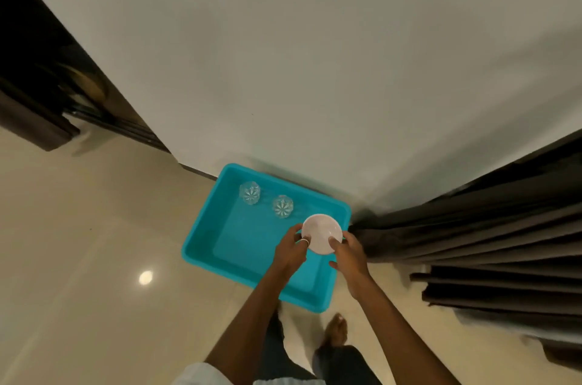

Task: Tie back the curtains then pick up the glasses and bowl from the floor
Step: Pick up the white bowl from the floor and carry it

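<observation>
Both hands, left (291, 250) and right (349, 254), hold a white bowl (321, 232) by its rim, fingers curled around it, above a blue tub (201, 246). Beyond, two glasses (250, 193) stand inside the tub. Curtains (491, 236) hang right.

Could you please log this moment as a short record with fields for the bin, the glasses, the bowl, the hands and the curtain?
bin: turquoise plastic bin on the tiled floor, against the wall
glasses: two clear cut glasses standing in the bin's far end
bowl: white bowl held above the bin
hands: left hand and right hand both grip the bowl's rim
curtain: dark pleated curtain right of the bin
</observation>
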Demonstrator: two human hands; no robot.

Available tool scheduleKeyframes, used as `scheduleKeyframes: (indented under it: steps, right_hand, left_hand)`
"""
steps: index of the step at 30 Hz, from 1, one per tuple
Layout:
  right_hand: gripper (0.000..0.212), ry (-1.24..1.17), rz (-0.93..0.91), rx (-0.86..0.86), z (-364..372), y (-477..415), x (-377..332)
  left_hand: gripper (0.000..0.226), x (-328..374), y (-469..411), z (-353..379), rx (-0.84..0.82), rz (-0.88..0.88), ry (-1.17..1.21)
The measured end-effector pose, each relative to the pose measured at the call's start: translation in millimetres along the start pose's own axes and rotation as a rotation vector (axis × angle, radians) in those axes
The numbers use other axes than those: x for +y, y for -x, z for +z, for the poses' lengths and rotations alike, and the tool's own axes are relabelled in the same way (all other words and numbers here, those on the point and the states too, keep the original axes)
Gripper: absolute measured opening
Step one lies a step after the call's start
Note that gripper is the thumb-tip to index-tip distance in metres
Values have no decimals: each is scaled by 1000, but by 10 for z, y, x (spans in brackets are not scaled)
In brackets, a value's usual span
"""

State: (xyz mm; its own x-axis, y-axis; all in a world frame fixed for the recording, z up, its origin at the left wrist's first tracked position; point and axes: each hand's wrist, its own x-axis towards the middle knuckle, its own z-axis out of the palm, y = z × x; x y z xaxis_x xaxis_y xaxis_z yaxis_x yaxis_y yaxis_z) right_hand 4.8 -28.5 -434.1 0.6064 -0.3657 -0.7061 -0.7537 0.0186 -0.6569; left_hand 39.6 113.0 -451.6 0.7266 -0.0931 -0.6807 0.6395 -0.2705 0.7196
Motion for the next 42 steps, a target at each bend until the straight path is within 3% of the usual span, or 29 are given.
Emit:
scheduleKeyframes:
  steps: [10, 21, 42]
  right_hand:
    - [28, 62, 128, 49, 185, -748, 238]
    - [31, 149, 182, 9, 326, -1620, 476]
    - [40, 143, 157, -39, 490, -2065, 686]
  left_hand:
    - [42, -200, -722, 143, -29, -67, -82]
    - [43, -641, -1604, 299, -66, -221, 5]
    - [51, -729, -2015, 379, -139, -264, 44]
